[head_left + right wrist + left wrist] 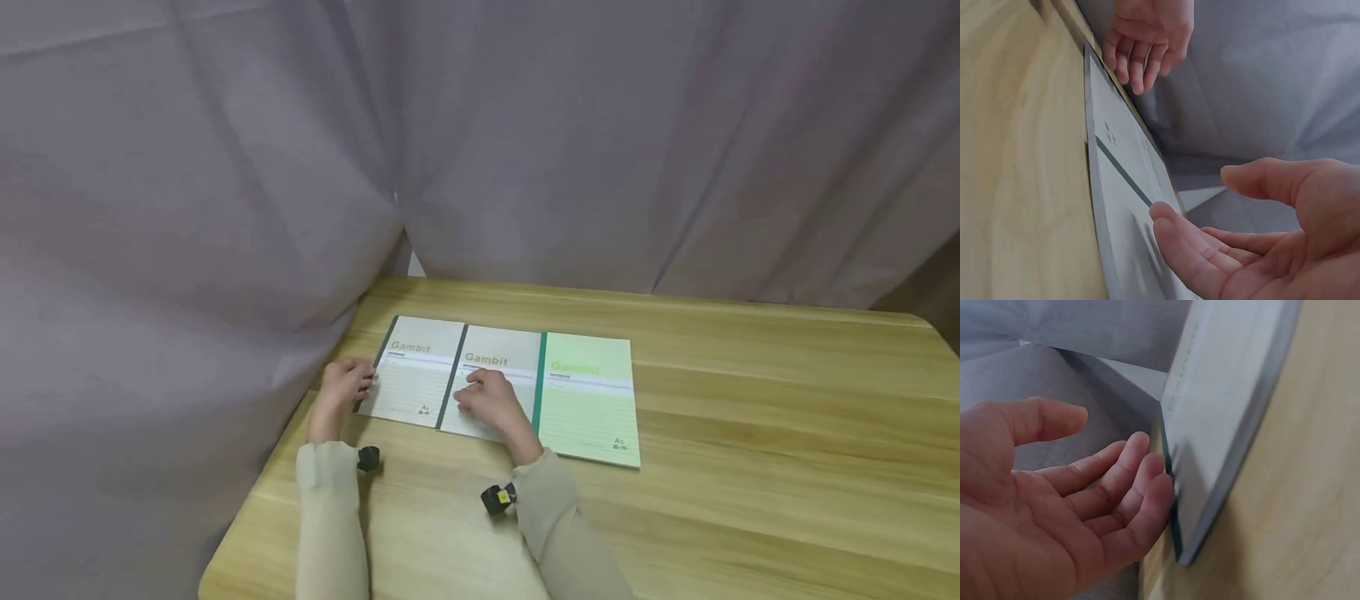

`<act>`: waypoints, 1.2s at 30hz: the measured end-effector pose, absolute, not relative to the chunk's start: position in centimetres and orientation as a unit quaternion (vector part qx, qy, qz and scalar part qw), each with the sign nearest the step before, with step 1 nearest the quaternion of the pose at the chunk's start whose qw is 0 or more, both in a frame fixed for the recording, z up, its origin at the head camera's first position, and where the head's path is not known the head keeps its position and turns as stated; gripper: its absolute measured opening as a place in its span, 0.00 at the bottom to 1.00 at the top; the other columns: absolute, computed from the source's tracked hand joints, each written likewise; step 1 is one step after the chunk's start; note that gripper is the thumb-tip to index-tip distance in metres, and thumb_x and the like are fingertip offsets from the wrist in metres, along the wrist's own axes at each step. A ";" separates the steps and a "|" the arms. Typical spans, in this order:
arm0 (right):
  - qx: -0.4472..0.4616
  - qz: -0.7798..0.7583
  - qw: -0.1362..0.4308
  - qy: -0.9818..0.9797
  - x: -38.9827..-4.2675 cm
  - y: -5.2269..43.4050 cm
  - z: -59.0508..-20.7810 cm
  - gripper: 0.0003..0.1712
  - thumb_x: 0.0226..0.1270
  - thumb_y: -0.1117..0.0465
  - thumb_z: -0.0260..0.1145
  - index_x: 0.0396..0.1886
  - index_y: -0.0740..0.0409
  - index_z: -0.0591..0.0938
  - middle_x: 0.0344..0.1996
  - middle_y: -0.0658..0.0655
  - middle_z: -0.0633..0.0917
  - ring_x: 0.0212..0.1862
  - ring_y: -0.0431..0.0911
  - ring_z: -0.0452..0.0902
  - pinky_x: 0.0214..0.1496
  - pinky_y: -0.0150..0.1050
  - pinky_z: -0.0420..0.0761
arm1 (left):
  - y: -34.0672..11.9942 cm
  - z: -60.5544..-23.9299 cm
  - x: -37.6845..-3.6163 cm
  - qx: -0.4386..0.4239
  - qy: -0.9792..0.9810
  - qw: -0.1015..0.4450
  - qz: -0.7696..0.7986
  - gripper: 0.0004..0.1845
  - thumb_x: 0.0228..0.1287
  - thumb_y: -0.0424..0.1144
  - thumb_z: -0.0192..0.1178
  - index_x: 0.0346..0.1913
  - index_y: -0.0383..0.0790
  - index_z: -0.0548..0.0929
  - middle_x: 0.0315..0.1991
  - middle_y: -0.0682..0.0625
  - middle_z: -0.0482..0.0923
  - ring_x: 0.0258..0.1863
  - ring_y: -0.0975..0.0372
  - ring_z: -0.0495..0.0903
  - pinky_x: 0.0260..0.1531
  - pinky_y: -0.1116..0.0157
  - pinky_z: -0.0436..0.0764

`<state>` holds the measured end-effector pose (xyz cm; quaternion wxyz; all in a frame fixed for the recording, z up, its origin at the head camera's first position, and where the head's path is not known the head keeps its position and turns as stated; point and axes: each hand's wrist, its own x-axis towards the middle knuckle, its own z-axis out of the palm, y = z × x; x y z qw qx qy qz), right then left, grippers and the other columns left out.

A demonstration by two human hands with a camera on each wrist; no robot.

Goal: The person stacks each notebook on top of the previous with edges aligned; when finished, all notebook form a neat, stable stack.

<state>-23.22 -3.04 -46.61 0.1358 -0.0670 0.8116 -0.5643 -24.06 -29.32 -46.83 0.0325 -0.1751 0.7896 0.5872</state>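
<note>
Three notebooks lie side by side on the wooden table. The left notebook [412,383] and the middle notebook [480,342] have pale covers with dark spines and the word Gambit. The right notebook [588,408] is light green with a green spine. My left hand [345,387] is at the left notebook's spine edge, fingers loosely bent and thumb apart. In the left wrist view its fingertips [1159,490] come right up to that edge. Over the middle notebook hovers my right hand [491,400], fingers relaxed and holding nothing, hiding part of the cover.
The wooden table [750,433] extends to the right of the notebooks. A grey curtain [525,150] hangs behind the table's back edge and along its left side. A small black camera is worn at each wrist.
</note>
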 end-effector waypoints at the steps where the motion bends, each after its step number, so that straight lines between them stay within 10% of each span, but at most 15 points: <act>1: -0.072 -0.562 0.134 0.813 -23.2 -3.3 -46.7 0.25 0.65 0.66 0.67 0.58 0.78 0.75 0.36 0.63 0.89 0.35 0.51 0.87 0.45 0.43 0.84 | -29.4 -46.9 -24.1 -0.176 0.791 0.031 0.585 0.23 0.76 0.34 0.49 0.64 0.19 0.71 0.56 0.29 0.78 0.48 0.51 0.80 0.39 0.68 0.82; 23: -0.110 -0.539 0.112 0.827 -22.1 -6.7 -47.8 0.26 0.66 0.62 0.62 0.56 0.79 0.77 0.33 0.62 0.89 0.45 0.58 0.83 0.62 0.54 0.76 | -31.4 -47.4 -23.1 -0.188 0.804 0.021 0.563 0.24 0.77 0.38 0.48 0.66 0.21 0.72 0.60 0.29 0.76 0.52 0.50 0.78 0.40 0.70 0.79; 36: -0.082 -0.574 0.130 0.804 -22.9 -6.3 -48.0 0.27 0.66 0.65 0.62 0.60 0.79 0.74 0.30 0.59 0.88 0.33 0.49 0.85 0.41 0.39 0.83 | -31.1 -47.6 -23.5 -0.180 0.834 0.015 0.522 0.24 0.72 0.34 0.47 0.61 0.17 0.74 0.53 0.29 0.78 0.47 0.50 0.78 0.39 0.67 0.78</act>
